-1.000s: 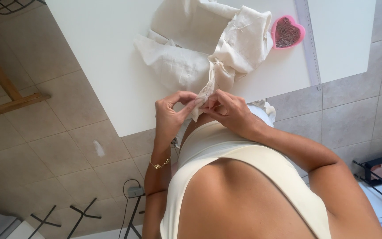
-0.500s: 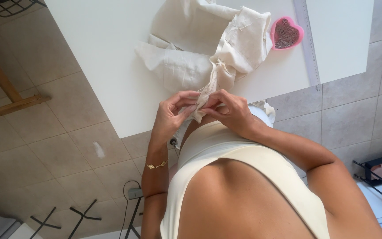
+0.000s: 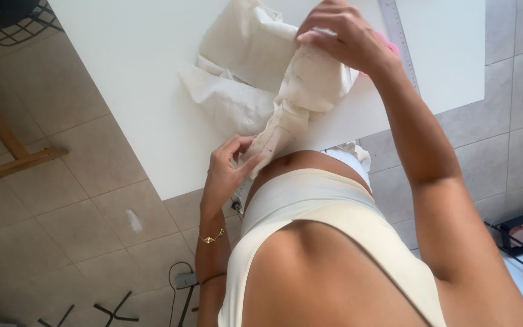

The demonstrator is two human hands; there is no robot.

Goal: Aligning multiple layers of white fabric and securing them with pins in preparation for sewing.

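Observation:
A crumpled piece of cream fabric [image 3: 243, 72] lies on the white table [image 3: 134, 91] and hangs over its near edge. My left hand [image 3: 228, 169], with a gold bracelet on the wrist, pinches the lower end of a fabric strip at the table's edge. My right hand [image 3: 340, 33] is stretched out over the table and grips the upper part of the same strip, which runs taut between both hands. A pink pincushion [image 3: 388, 43] is almost fully hidden behind my right hand.
A clear long ruler [image 3: 402, 42] lies on the table to the right of the fabric. Beige floor tiles surround the table. A wooden frame [image 3: 7, 151] stands at the left, a black wire basket [image 3: 16, 24] at top left, a cable and plug [image 3: 183, 281] on the floor.
My right hand has moved from the table's edge up and away over the table, drawing the fabric strip out. My left hand stays at the edge holding the lower end.

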